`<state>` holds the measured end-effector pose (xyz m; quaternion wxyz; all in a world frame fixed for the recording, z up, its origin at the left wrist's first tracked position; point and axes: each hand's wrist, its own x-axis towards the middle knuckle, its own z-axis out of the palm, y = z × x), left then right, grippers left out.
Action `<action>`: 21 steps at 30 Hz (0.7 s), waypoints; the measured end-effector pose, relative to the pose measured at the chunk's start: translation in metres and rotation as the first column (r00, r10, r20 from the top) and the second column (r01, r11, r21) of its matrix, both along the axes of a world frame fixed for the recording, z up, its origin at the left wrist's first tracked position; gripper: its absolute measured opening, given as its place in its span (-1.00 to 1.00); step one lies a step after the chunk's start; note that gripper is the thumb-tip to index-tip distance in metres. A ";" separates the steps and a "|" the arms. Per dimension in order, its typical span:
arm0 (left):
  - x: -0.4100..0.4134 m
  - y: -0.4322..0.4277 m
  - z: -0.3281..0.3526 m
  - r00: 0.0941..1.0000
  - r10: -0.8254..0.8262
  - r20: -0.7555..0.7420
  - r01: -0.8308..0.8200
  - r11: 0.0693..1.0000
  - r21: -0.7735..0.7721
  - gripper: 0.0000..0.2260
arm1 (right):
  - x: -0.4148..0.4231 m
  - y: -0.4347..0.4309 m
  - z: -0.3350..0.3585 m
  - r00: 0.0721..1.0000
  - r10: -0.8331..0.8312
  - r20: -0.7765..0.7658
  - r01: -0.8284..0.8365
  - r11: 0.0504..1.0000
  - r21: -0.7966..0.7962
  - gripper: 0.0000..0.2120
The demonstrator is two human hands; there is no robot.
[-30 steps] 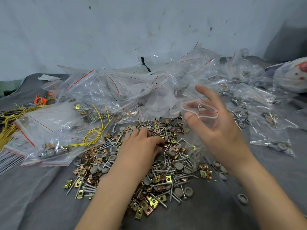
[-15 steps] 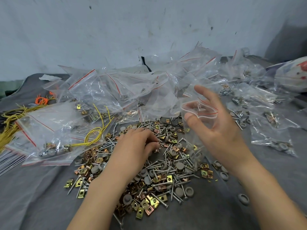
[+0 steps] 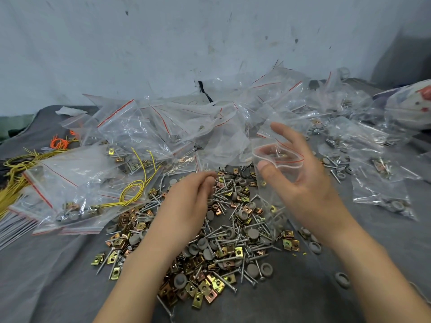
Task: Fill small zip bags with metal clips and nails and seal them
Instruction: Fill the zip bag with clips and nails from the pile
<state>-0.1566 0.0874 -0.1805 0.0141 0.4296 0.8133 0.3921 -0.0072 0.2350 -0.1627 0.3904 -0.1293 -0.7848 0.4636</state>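
Now the right hand (image 3: 310, 190) pinched a small zip bag (image 3: 270, 192) open, and the left hand (image 3: 189, 203) hung bunched above the clips and nails (image 3: 233, 243), its catch impossible to tell.

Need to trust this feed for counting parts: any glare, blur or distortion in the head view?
Head view: soft even light, faint shadows; glare streaks on the heap of clear bags; fingertips of the left hand slightly smeared; zip bag in the right hand sharp enough to show its red line; wide lens bows the edges.
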 end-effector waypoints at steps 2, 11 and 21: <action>0.000 0.002 0.004 0.983 -0.019 0.181 -0.003 0.993 0.121 -0.80 | 0.000 0.000 0.000 1.000 0.001 0.002 -0.001 1.000 0.006 -0.51; -0.002 0.001 0.018 0.513 -0.350 0.784 -0.135 0.869 0.477 -0.77 | 0.000 0.002 -0.001 1.000 0.012 0.006 -0.012 1.000 0.013 -0.52; -0.003 -0.003 0.017 0.389 -0.384 0.837 -0.178 0.861 0.477 -0.78 | 0.001 0.002 -0.001 1.000 0.015 0.002 -0.015 1.000 0.009 -0.52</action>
